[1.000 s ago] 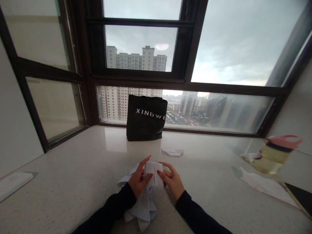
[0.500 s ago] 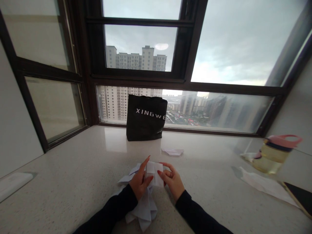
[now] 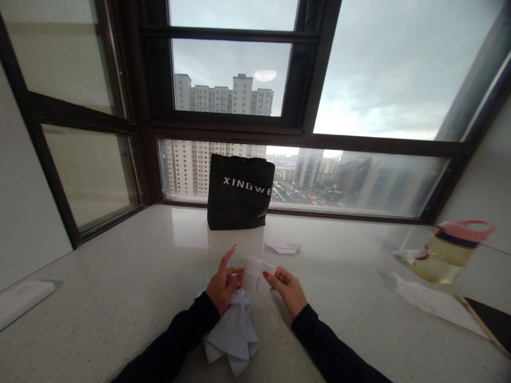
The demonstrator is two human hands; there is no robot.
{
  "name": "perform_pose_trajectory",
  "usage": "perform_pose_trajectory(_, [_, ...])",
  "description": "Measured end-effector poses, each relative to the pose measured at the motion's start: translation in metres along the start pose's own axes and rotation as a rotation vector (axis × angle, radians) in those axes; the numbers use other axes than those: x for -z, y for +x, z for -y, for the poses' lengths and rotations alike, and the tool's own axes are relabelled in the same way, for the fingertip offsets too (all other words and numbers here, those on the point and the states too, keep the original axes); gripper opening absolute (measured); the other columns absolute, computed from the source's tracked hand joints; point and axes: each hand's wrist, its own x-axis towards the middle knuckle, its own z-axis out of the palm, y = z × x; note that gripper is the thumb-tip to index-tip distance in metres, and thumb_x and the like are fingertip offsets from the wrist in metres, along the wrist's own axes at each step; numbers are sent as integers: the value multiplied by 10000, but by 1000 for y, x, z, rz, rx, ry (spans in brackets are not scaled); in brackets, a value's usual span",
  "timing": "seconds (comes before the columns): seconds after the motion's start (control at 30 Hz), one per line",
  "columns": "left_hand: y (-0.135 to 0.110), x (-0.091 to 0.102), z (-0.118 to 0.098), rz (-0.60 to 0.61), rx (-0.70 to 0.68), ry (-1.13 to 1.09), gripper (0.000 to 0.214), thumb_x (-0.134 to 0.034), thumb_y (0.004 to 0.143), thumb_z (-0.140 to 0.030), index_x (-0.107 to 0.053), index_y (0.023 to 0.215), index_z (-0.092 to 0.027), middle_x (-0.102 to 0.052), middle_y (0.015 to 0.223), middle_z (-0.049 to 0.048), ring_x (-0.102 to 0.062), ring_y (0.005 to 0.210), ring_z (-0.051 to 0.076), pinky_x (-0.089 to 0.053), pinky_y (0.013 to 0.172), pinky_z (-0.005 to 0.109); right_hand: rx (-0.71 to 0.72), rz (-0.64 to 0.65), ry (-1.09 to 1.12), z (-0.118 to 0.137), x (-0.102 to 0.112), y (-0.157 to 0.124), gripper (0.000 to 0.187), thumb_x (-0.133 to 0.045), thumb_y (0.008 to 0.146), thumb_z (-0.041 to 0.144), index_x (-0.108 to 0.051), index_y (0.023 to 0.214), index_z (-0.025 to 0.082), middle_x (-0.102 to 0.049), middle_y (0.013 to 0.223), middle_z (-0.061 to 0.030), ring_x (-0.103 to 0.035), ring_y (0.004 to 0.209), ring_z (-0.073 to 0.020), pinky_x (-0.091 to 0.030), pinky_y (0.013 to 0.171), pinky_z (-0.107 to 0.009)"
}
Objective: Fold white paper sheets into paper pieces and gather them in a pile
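Left hand: the left hand (image 3: 223,284) pinches the left edge of a folded paper square (image 3: 255,267) between thumb and curled fingers. The index finger sticks straight up, clear of the sheet.
Right hand: the right hand (image 3: 288,290) nips the square's right edge with thumb and forefinger, and the other fingers are curled in.
Paper square: it is held just above the bench (image 3: 120,298), centre front, between the two hands.
Paper pile: a rumpled paper pile (image 3: 233,338) of pale folded sheets lies on the bench under the left wrist, touching the dark sleeve.
Open room: bare bench spreads wide to the left of the hands. A small folded paper (image 3: 282,247) lies just beyond the square, and a black bag (image 3: 239,191) stands further back by the window frame (image 3: 303,135).
Right side: a bottle (image 3: 449,252) with a pink lid, a white sheet (image 3: 431,303) and a dark flat slab (image 3: 493,322) sit at the far right, well apart from the hands.
Edges: the bench ends at the window frame behind and to the left. Its near edge is out of view.
Cut off: the slab runs off the right edge, and a white flat object (image 3: 22,300) runs off the left edge.
Hard to tell: the number of sheets in the pile cannot be counted. The left palm hides whether the pile joins the square. The bag's lettering breaks off at its side.
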Motion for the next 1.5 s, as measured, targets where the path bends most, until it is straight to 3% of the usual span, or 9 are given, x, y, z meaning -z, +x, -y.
perform_pose_trajectory(0.17, [15, 40, 4, -252, 71, 359, 396, -373, 747, -238, -365, 1135, -155, -580, 949, 84, -570, 811, 168, -451, 651, 286, 34, -75, -111, -6, 18, 12, 341, -574, 594, 480, -385, 531, 203, -441, 512, 43, -405, 478, -109, -340, 474, -225])
perform_pose_trajectory(0.27, [18, 50, 10, -294, 138, 530, 330, -388, 699, -183, -464, 1019, -155, -599, 914, 69, -571, 797, 163, -450, 634, 271, 39, -68, -180, -11, 23, 16, 333, -592, 577, 446, -372, 506, 206, -423, 484, 51, -393, 469, -110, -322, 465, -222])
perform_pose_trajectory(0.6, [17, 49, 23, -216, 223, 652, 211, -416, 711, -261, -560, 837, -171, -615, 704, 17, -571, 628, 134, -426, 582, 234, 37, -4, -199, -18, 17, 13, 304, -559, 607, 389, -332, 509, 211, -389, 473, 62, -368, 462, -100, -286, 448, -213])
perform_pose_trajectory(0.83, [13, 39, 30, -207, 256, 741, 505, -637, 515, -368, -529, 961, -157, -528, 599, -32, -513, 490, 137, -403, 482, 247, 18, 21, -119, -19, 11, 10, 306, -571, 600, 359, -323, 499, 212, -327, 441, 83, -334, 429, -85, -278, 438, -211])
perform_pose_trajectory(1.03, [16, 47, 26, -346, 200, 778, 483, -522, 642, -259, -416, 1099, -146, -509, 838, 37, -536, 708, 159, -435, 601, 263, -29, -2, -20, -19, 11, 11, 325, -563, 603, 402, -311, 512, 219, -334, 427, 89, -328, 394, -77, -277, 399, -204])
perform_pose_trajectory(1.17, [15, 53, 15, -449, 132, 896, 407, -513, 635, -216, -482, 1039, -187, -462, 1007, 85, -463, 919, 245, -385, 743, 362, -61, -33, 30, -17, 11, 10, 339, -565, 598, 433, -319, 512, 218, -362, 410, 86, -336, 379, -76, -285, 383, -201])
perform_pose_trajectory(1.23, [13, 46, 7, -407, 6, 990, 316, -513, 652, -260, -530, 965, -217, -472, 1006, 70, -447, 934, 253, -352, 780, 386, -74, -43, 48, -16, 11, 9, 344, -575, 590, 440, -326, 509, 216, -366, 403, 86, -332, 372, -72, -288, 376, -199])
perform_pose_trajectory(1.33, [5, 26, -4, -157, -171, 1040, 283, -513, 665, -417, -559, 885, -244, -500, 955, 47, -453, 903, 236, -332, 789, 386, -87, -51, 70, -14, 10, 8, 357, -588, 578, 445, -328, 502, 213, -369, 393, 88, -327, 366, -67, -290, 369, -194])
perform_pose_trajectory(1.5, [-4, 6, -1, 171, -169, 1034, 540, -620, 496, -514, -512, 944, -233, -506, 977, 63, -449, 899, 270, -344, 753, 404, -97, -56, 92, -12, 10, 8, 370, -605, 561, 455, -335, 495, 210, -384, 389, 84, -333, 362, -66, -285, 358, -192])
